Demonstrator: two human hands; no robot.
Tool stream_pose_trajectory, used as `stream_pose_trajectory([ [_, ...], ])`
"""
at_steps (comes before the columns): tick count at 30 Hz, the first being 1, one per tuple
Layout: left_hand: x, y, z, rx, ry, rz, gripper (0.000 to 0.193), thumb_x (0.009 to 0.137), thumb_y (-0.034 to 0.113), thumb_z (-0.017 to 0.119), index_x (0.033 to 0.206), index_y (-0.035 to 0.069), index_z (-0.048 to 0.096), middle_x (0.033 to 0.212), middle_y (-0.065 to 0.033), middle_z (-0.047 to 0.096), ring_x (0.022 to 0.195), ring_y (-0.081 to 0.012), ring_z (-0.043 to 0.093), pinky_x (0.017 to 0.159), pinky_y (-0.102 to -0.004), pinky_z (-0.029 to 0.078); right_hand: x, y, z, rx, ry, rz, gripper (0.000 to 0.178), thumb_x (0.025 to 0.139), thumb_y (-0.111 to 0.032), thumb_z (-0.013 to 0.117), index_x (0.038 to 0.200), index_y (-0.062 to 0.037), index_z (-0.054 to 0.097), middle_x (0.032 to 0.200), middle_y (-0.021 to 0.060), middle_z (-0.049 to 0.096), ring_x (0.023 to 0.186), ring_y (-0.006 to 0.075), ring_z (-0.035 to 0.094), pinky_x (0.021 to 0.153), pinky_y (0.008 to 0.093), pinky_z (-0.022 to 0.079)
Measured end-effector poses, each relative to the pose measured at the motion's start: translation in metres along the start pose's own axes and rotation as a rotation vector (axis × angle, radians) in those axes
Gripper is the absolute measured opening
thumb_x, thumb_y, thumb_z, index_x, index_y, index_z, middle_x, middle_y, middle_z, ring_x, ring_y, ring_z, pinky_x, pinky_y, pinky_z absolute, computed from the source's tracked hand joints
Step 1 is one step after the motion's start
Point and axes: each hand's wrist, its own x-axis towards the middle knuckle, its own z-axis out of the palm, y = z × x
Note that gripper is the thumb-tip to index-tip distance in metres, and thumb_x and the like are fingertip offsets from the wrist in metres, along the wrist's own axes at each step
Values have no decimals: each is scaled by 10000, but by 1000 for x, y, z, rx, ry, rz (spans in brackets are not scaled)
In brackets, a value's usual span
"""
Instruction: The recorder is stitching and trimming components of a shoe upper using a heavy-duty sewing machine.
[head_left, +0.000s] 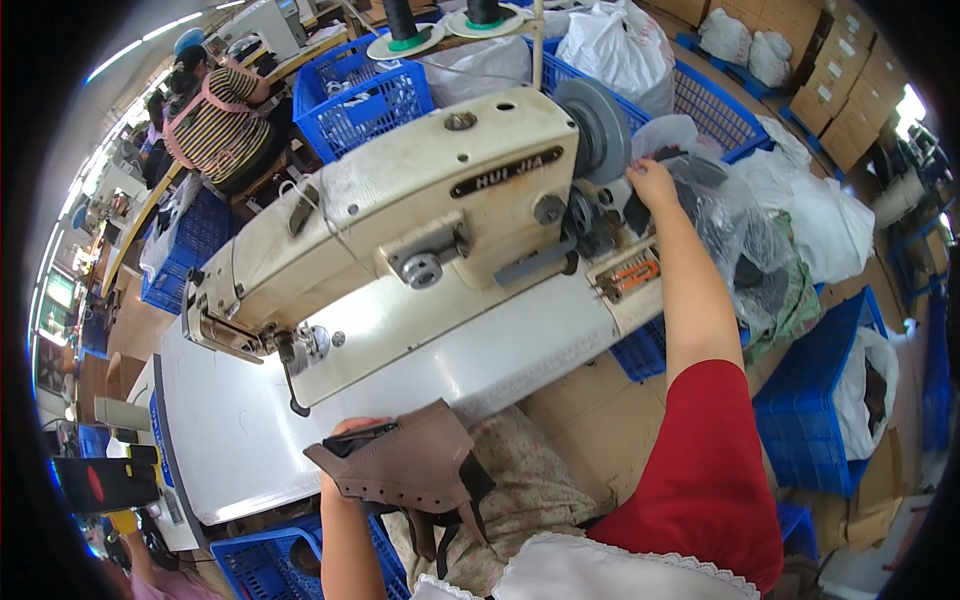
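A brown shoe upper (410, 462) with a row of eyelet holes and a black lining hangs over my lap, in front of the machine bed. My left hand (358, 426) is closed on it, most of its fingers hidden behind the material. My right arm stretches to the far right, past the cream sewing machine (400, 190). There my right hand (652, 186) has its fingers curled together, between the grey handwheel (597, 130) and a clear plastic bag (725, 205) of dark pieces. What those fingers hold, if anything, is too small to tell.
The needle post and presser (290, 360) stand over the white table (240, 430). Orange-handled tools (632, 278) lie in a tray at the table's right end. Blue crates (815, 400) and white sacks (615, 50) crowd around. Another person (215, 125) sits working at the far left.
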Motion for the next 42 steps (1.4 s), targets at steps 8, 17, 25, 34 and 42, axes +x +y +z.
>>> stream_pose_trajectory([
  [8,1,4,-7,117,-22,-2,253,926,115,571,1109,-59,569,1189,-293,633,1047,-365,671,891,-452,587,8,-13,-4,140,-153,94,456,706,-351,796,1036,-41,740,959,158,733,872,300,707,793,386,529],
  [17,8,1,-10,66,-18,-39,276,928,125,572,1134,-58,559,1200,-279,633,1045,-356,672,887,-447,587,6,3,-12,400,-25,234,445,699,-267,825,1030,10,714,915,127,725,820,218,687,763,330,518],
  [25,9,0,0,150,-51,15,275,922,131,582,1125,-54,572,1172,-262,650,1022,-339,682,877,-440,590,-8,33,-40,606,326,240,399,770,-185,782,1089,26,670,907,87,705,760,140,643,682,277,494],
  [34,7,14,19,-352,371,-164,346,977,211,518,1223,-22,587,1146,-178,673,1002,-290,679,859,-411,580,-235,-82,-178,1227,112,88,351,906,-103,627,1219,45,571,730,30,558,646,107,526,579,239,408],
  [42,-36,34,47,-211,303,66,406,925,-30,449,1328,-57,491,1259,-211,603,1104,-312,642,955,-417,545,-358,-137,-122,1683,-495,332,336,958,-184,518,1210,38,533,786,74,576,759,191,588,622,303,453],
])
